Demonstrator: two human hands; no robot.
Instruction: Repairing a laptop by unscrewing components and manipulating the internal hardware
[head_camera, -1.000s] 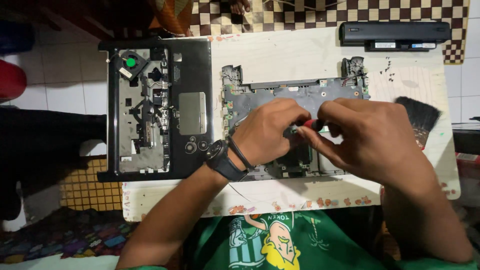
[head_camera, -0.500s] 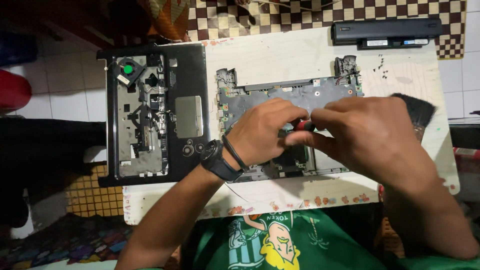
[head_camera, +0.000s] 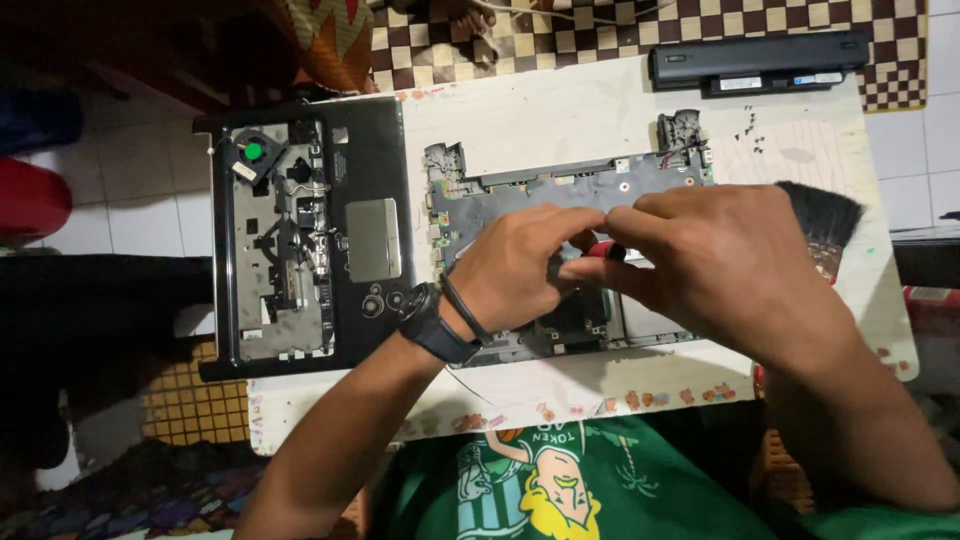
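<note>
The grey-green laptop motherboard in its dark base frame (head_camera: 560, 190) lies on the middle of the pale wooden bench (head_camera: 560, 110), with its near edge close to the bench's front edge. Both your hands are over its centre and cover most of it. Your left hand (head_camera: 515, 265), with a black watch and a band at the wrist, and your right hand (head_camera: 715, 265) are together, fingertips meeting, and they pinch a small tool with a red and black handle (head_camera: 605, 249). Its tip is hidden, so you cannot tell where it touches the board.

To the left, just beside the board, the black laptop palm-rest cover with grey touchpad and small fan (head_camera: 300, 235) hangs partly over the left edge of the bench. To the right, a black-bristled brush (head_camera: 820, 215) lies near your right hand. Behind the board there is a bare strip of bench, then a long black battery pack (head_camera: 760, 60) at the far edge. Some tiny dark screws (head_camera: 748, 125) lie near the far right corner.
</note>
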